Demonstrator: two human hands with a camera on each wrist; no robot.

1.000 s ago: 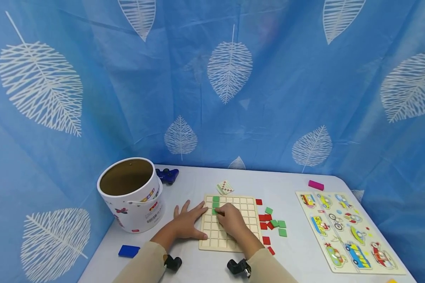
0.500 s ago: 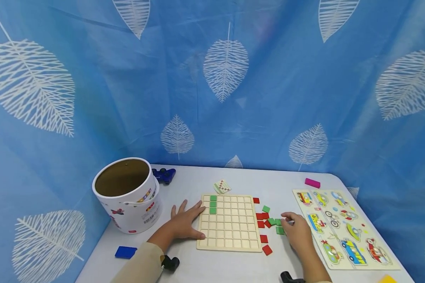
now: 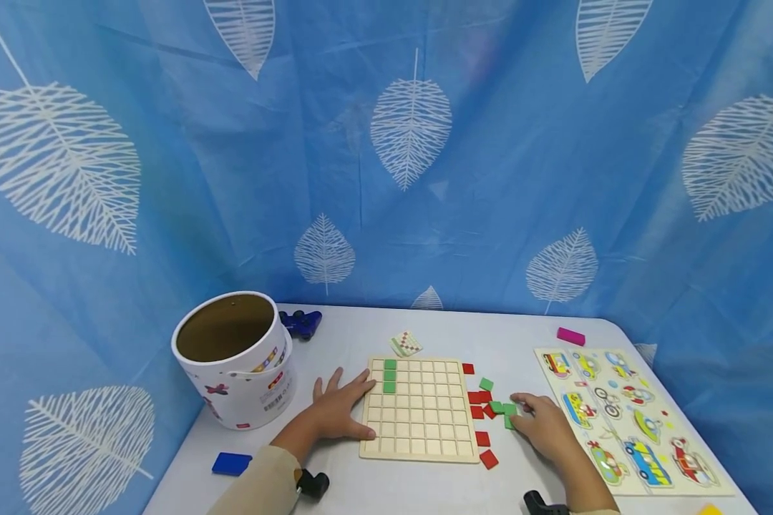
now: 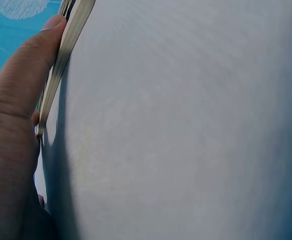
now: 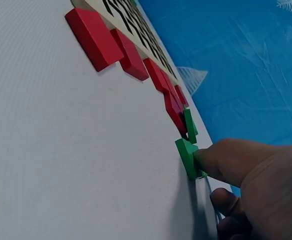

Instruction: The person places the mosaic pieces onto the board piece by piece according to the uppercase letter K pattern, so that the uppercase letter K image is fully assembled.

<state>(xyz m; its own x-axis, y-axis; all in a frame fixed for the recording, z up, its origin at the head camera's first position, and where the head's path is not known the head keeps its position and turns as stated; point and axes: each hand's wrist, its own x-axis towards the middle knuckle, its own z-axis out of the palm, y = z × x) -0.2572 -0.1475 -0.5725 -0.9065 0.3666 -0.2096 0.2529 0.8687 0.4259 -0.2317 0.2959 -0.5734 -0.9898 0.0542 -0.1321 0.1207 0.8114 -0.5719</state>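
A square wooden grid board (image 3: 425, 458) lies mid-table, three green tiles (image 3: 389, 375) set in its upper left cells. My left hand (image 3: 338, 411) spreads over the board's left edge, the thumb along the rim, as the left wrist view also shows around the board's side (image 4: 66, 55). Right of the board, my right hand (image 3: 544, 422) has thumb and index finger at a green tile (image 3: 509, 410). In the right wrist view the thumb (image 5: 221, 160) touches that green tile (image 5: 187, 157); the index finger is hidden behind it. Several green and red tiles (image 3: 482, 438) lie close by.
A small patterned card (image 3: 406, 344) lies behind the board. To the left are a white bucket (image 3: 232, 386), a blue game controller (image 3: 301, 324) and a blue block (image 3: 232, 463). A vehicle puzzle board (image 3: 676, 486) and a magenta block (image 3: 570, 336) lie to the right.
My right hand has left the third green tile in the board and moved right to the loose green tiles, its fingers now lower on them. The left hand stays at the board's edge.
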